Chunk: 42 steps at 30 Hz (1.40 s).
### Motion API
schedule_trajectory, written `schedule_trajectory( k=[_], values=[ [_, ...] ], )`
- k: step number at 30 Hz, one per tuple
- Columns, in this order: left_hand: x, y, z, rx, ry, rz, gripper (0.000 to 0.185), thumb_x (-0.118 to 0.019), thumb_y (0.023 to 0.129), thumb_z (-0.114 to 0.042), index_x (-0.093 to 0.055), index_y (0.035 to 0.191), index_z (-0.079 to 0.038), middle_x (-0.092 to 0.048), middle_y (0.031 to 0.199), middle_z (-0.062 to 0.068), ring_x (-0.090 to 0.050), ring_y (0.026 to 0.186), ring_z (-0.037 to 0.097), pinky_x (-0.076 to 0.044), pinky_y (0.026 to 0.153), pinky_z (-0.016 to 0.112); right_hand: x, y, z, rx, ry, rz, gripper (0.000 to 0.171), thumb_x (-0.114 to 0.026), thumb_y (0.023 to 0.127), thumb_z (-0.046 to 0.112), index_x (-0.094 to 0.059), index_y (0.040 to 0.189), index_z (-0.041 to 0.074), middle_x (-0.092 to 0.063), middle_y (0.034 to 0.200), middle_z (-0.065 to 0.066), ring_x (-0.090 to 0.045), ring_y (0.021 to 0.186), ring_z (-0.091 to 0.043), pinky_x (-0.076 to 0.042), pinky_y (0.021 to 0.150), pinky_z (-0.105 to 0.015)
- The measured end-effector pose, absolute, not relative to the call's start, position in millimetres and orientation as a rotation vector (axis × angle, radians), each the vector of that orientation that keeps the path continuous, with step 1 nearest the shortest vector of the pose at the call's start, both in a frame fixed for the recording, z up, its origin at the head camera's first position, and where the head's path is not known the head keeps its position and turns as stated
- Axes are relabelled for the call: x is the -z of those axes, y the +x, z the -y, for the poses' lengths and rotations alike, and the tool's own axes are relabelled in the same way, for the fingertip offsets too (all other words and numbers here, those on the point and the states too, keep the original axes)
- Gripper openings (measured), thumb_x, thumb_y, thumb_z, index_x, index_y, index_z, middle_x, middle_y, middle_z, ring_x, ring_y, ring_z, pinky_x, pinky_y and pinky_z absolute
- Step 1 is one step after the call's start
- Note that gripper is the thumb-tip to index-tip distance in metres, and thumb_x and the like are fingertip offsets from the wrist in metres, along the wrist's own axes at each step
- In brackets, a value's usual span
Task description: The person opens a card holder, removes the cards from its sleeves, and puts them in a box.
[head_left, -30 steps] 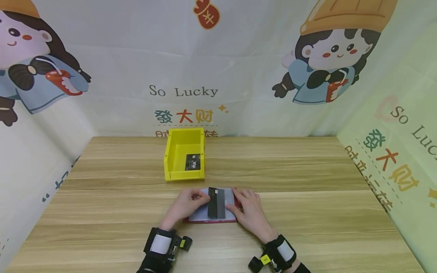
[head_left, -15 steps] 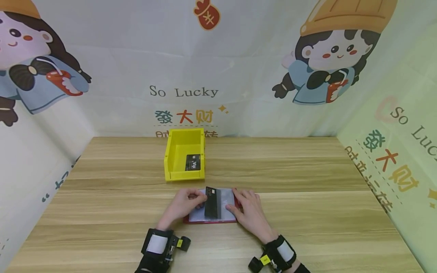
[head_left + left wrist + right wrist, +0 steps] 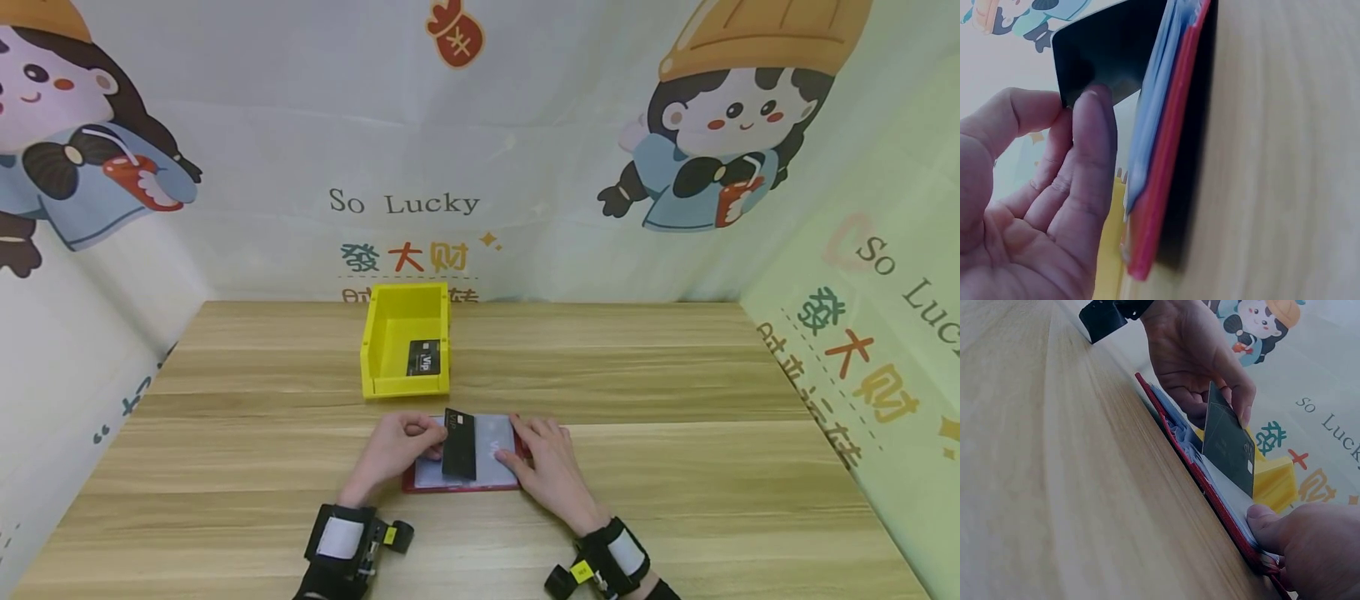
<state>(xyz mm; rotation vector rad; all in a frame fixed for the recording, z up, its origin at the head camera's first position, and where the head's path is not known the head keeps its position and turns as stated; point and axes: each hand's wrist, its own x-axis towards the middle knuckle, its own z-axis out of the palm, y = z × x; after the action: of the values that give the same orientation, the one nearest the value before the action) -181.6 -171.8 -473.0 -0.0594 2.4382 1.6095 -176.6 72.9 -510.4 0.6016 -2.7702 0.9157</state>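
Note:
My left hand (image 3: 401,446) pinches a black VIP card (image 3: 459,444) by its left edge between thumb and fingers. The card stands tilted above a card holder (image 3: 495,458) with a red cover and clear plastic sleeves, which lies opened on the table. In the left wrist view the thumb (image 3: 1094,125) lies against the card's dark face. At the holder's right side, my right hand (image 3: 551,467) holds the edge, its thumb (image 3: 1266,526) on the sleeves in the right wrist view. Its other fingers are partly hidden there.
Behind the holder stands a yellow bin (image 3: 405,387) with another black VIP card (image 3: 424,358) inside. The wooden table (image 3: 637,375) ends at a printed cloth backdrop (image 3: 540,167). Both wrists wear black camera straps (image 3: 341,537).
My left hand has drawn the card leftward out of the clear sleeve, and the card has tilted up. My right hand stays in place on the holder.

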Motion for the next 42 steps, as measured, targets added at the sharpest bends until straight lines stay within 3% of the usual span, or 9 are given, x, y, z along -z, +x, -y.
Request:
schedule_trajectory(
  k=[18, 25, 30, 36, 42],
  values=[
    [457, -183, 187, -1.872, -0.151, -2.391, 0.026, -0.070, 0.094, -0.010, -0.068, 0.112, 0.008, -0.077, 0.101, 0.020, -0.072, 0.075, 0.011, -0.060, 0.075, 0.027, 509, -176, -72, -0.930, 0.615, 2.741, 0.055, -0.075, 0.090, 0.030, -0.062, 0.132, -0.003, -0.066, 0.101, -0.007, -0.050, 0.095, -0.019, -0.030, 0.080, -0.030],
    [446, -192, 196, -1.942, -0.218, -2.437, 0.026, -0.066, 0.094, -0.003, -0.066, 0.117, 0.010, -0.076, 0.100, 0.019, -0.068, 0.071, 0.004, -0.060, 0.075, 0.026, 509, -176, -72, -0.932, 0.611, 2.753, 0.055, -0.074, 0.090, 0.030, -0.062, 0.132, -0.004, -0.067, 0.102, -0.007, -0.050, 0.094, -0.018, -0.029, 0.080, -0.029],
    [439, -200, 200, -1.894, -0.183, -2.577, 0.024, -0.064, 0.096, -0.002, -0.067, 0.116, 0.009, -0.073, 0.108, 0.026, -0.066, 0.073, 0.001, -0.059, 0.075, 0.025, 509, -176, -72, -0.933, 0.612, 2.754, 0.055, -0.074, 0.090, 0.029, -0.061, 0.133, -0.003, -0.067, 0.103, -0.007, -0.051, 0.096, -0.019, -0.030, 0.080, -0.030],
    [432, -208, 204, -1.759, -0.138, -2.721, 0.023, -0.060, 0.099, -0.005, -0.070, 0.117, 0.005, -0.070, 0.116, 0.026, -0.065, 0.084, 0.010, -0.052, 0.073, 0.017, 508, -176, -73, -0.935, 0.614, 2.760, 0.055, -0.073, 0.091, 0.030, -0.061, 0.133, -0.003, -0.067, 0.105, -0.008, -0.052, 0.098, -0.020, -0.031, 0.081, -0.031],
    [425, -216, 205, -1.654, -0.156, -2.796, 0.025, -0.057, 0.100, -0.007, -0.071, 0.118, 0.002, -0.069, 0.114, 0.024, -0.059, 0.084, 0.022, -0.043, 0.064, 0.019, 507, -176, -73, -0.939, 0.615, 2.769, 0.055, -0.073, 0.092, 0.029, -0.061, 0.134, -0.003, -0.067, 0.106, -0.009, -0.053, 0.100, -0.021, -0.032, 0.083, -0.032]
  ],
)
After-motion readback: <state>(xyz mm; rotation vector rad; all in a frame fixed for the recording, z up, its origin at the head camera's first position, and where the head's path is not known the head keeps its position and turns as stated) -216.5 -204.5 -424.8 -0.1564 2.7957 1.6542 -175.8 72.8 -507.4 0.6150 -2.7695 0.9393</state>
